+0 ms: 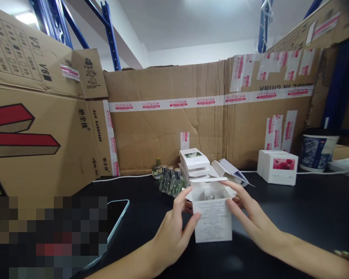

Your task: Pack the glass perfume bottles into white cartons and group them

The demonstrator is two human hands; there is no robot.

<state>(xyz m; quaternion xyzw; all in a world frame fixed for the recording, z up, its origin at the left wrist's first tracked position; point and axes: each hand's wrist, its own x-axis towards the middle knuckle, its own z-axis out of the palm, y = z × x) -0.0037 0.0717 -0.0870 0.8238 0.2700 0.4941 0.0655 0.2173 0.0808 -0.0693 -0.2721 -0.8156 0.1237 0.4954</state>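
A white printed carton [213, 223] stands upright on the black tabletop, its top open and the lid raised at the back. Inside it the clear cap [209, 195] of a bottle shows; the rest of the bottle is hidden. My left hand [174, 228] grips the carton's left side, thumb on the front face. On the right side, my right hand [251, 217] has its thumb at the front top edge and its fingers by the side flap and lid. Just behind to the left stand several glass perfume bottles [171, 181] with silver caps.
Behind the carton lie stacked white boxes [194, 159] and flattened cartons [229, 171]. White boxes with a pink picture [280, 167] stand at the right, near a blue-white cup [318, 151]. A phone [118, 217] lies at the left. Cardboard walls [163, 135] enclose the table.
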